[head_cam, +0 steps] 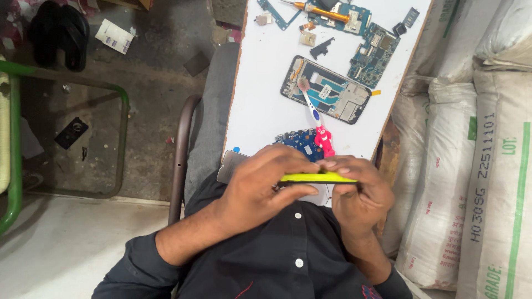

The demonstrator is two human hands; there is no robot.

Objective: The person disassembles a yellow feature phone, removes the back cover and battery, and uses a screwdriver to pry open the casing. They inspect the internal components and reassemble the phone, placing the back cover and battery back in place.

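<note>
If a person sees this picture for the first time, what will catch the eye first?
Both hands, left hand and right hand, grip a thin yellow-green piece near the chest. Beyond them on the white board lie an opened phone frame, a pink-handled toothbrush and circuit boards.

Soft, even daylight fills the head view, brightest on the white board (260, 105), which nearly washes out. Shadows stay faint (deepest over the dark floor (149, 72) at upper left). Focus holds throughout; slight wide-angle stretch at edges.
</note>
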